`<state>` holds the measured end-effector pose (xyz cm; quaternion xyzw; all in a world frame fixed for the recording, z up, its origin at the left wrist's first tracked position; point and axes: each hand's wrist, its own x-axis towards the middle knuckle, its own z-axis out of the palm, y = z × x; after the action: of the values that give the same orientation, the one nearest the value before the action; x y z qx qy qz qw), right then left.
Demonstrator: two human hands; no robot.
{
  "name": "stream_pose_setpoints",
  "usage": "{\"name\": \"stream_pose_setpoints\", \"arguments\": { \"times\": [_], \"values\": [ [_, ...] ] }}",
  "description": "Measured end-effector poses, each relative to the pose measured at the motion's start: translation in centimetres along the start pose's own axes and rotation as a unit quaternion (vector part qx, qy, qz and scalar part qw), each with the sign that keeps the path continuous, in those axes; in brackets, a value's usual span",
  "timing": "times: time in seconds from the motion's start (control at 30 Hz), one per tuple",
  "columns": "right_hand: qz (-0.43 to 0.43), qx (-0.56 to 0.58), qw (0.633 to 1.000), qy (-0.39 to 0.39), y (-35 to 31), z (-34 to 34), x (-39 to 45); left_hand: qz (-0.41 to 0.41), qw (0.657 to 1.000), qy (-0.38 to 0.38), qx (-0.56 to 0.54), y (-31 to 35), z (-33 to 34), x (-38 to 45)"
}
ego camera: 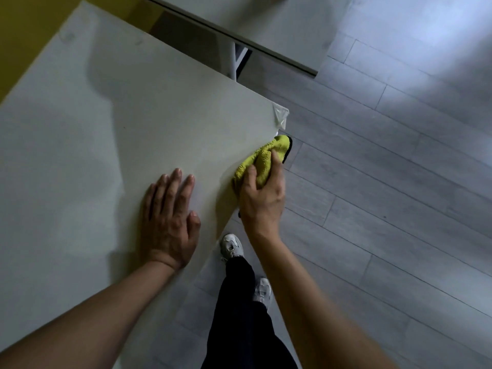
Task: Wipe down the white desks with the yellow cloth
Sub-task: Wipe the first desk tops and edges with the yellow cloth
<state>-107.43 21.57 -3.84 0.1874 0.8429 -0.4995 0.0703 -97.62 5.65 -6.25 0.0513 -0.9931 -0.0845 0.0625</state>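
Right grip (262, 194) clutches the bunched yellow cloth (262, 159) at the counter's (106, 123) edge. Left grip (170, 219) rests flat and open beside it; unwiped counter stretches away leftward.

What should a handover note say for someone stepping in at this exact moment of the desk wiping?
Left hand: flat on the near desk, fingers straight, holding nothing.
Right hand: grips the bunched yellow cloth at the desk's right edge, just below the corner with a clear plastic guard.
Done: cannot be judged; the desk top shows no visible wipe marks.
Left: finish this edge and corner, then the second desk beyond the gap.
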Motion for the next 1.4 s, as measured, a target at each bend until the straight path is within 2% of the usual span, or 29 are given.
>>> {"name": "stream_pose_setpoints", "arguments": {
  "times": [0.13, 0.27, 0.43, 0.57, 0.7, 0.77, 0.9, 1.07, 1.17, 1.4],
  "values": [
    [0.026, 0.069, 0.997, 0.005, -0.6, 2.0, 0.5, 0.001, 1.000, 0.003, 0.003, 0.0, 0.1, 0.0],
    [0.046, 0.041, 0.997, 0.049, -2.9, 1.8, 6.8, 0.001, 1.000, 0.006, 0.002, 0.1, 0.1, 0.2],
    [0.072, 0.003, 0.996, 0.055, -5.1, 1.0, 11.1, 0.000, 1.000, 0.003, 0.004, 0.1, 0.0, 0.2],
    [0.067, 0.010, 0.996, 0.056, -3.4, 1.5, 5.3, -0.002, 1.000, 0.001, 0.009, 0.1, 0.1, 0.1],
    [0.085, 0.001, 0.996, -0.026, -0.7, 1.8, -5.0, 0.001, 1.000, -0.004, 0.015, 0.1, 0.1, 0.1],
    [0.092, -0.004, 0.995, -0.034, -0.4, 1.9, -6.5, 0.000, 1.000, -0.001, 0.016, 0.2, 0.1, 0.2],
    [0.089, -0.014, 0.995, -0.035, -1.4, 1.8, -3.5, 0.005, 1.000, 0.001, 0.018, 0.0, -0.1, 0.5],
    [0.101, 0.005, 0.994, 0.027, -4.3, 1.3, 5.2, 0.000, 1.000, -0.001, 0.009, 0.2, -0.4, 0.6],
    [0.098, -0.007, 0.994, 0.037, -5.3, 0.9, 9.4, -0.003, 1.000, 0.000, 0.010, 0.3, -0.4, 0.5],
    [0.063, -0.024, 0.996, 0.063, -4.6, 1.1, 10.0, -0.011, 1.000, -0.005, -0.004, 0.6, -0.8, 0.4]
  ]
}}
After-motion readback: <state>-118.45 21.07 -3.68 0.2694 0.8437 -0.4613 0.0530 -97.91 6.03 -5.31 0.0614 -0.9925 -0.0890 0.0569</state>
